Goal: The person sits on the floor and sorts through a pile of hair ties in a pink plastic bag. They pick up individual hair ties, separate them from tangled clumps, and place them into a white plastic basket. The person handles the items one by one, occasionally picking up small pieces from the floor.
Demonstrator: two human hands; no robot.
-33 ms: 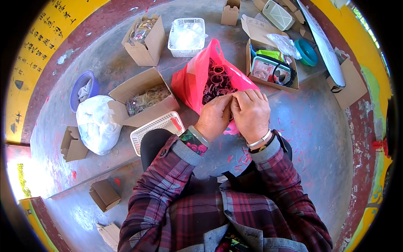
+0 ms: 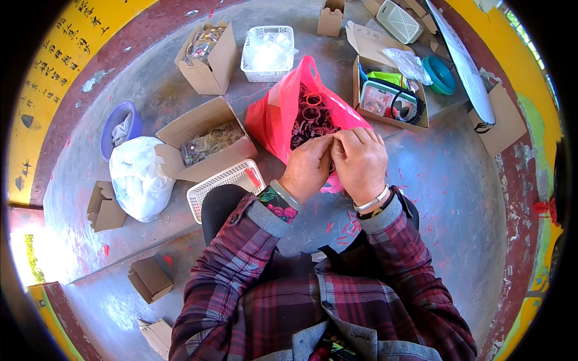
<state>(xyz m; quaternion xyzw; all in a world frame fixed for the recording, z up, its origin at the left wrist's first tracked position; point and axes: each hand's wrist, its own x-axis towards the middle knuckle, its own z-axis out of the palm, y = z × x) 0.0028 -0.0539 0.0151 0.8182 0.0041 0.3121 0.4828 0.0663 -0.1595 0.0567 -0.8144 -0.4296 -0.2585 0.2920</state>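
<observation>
Left hand and right hand close together, fingertips pinching something too small to tell, right over the red bag of rings. Bare grey floor to the right. Farther off, white basket with clear wraps.

Person in a maroon-and-grey plaid shirt; green bangle on left wrist, silver and dark bracelets on right wrist.

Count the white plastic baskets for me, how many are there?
3. One white basket sits at top centre, one lies tilted at top right, one is by the person's left knee. Boxes may hide others.
</observation>
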